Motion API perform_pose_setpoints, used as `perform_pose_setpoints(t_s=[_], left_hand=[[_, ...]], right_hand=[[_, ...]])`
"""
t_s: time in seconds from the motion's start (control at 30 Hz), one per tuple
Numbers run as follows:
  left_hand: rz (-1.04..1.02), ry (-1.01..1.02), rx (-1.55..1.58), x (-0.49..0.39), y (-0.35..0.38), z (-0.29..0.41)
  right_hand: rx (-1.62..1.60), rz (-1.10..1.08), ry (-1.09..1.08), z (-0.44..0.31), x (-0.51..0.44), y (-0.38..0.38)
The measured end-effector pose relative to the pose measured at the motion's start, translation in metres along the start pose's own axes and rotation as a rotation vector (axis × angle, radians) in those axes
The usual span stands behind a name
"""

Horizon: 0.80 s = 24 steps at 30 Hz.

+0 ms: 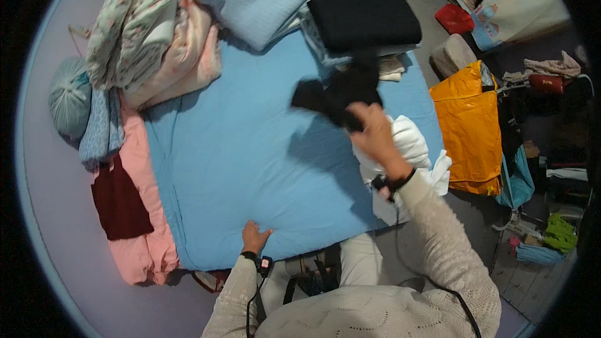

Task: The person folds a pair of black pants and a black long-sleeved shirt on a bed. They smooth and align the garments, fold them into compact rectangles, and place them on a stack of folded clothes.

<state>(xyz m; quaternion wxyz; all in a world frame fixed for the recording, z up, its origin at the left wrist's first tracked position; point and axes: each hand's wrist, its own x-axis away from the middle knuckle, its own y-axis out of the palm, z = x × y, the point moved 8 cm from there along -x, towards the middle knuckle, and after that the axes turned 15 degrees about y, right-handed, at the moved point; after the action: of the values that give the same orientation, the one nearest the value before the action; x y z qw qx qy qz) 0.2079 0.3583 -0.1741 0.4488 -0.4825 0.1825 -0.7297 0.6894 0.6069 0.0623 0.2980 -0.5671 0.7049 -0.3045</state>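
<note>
A blurred black garment (352, 87) hangs from my right hand (374, 134), which grips its near end above the right side of the bed. Just under that forearm lie crumpled white clothes (411, 138), partly hidden by my arm. My left hand (255, 237) presses on the near edge of the blue bedsheet (235, 150), thumb apart from the fingers and nothing held. Beyond the black garment, a folded black cloth (364, 16) tops a stack of folded clothes (324, 40) at the bed's far right.
Folded floral quilts (136, 23) and a light blue blanket (263, 0) lie at the far side. Along the left edge are a pink cloth (136, 150) and a dark maroon cloth (119, 202). An orange bag (469, 131) stands beside the bed's right edge. Cables run from both wrists.
</note>
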Motion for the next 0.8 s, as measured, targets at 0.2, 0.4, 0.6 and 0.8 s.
perform_pose_setpoints(t_s=[0.2, 0.4, 0.6, 0.8], left_hand=[[0.119, 0.009, 0.469, 0.036, -0.016, 0.011], [0.399, 0.456, -0.338, 0.094, -0.067, -0.049], [0.344, 0.483, -0.414, 0.09, -0.022, -0.107], [0.327, 0.59, -0.439, 0.098, -0.01, -0.123]], right_hand=[[-0.003, -0.559, 0.001, -0.101, 0.164, 0.181], [0.017, -0.364, -0.151, -0.029, 0.246, 0.222], [-0.032, -0.25, -0.287, -0.005, 0.269, 0.238], [-0.104, -0.261, -0.359, -0.009, 0.27, 0.237]])
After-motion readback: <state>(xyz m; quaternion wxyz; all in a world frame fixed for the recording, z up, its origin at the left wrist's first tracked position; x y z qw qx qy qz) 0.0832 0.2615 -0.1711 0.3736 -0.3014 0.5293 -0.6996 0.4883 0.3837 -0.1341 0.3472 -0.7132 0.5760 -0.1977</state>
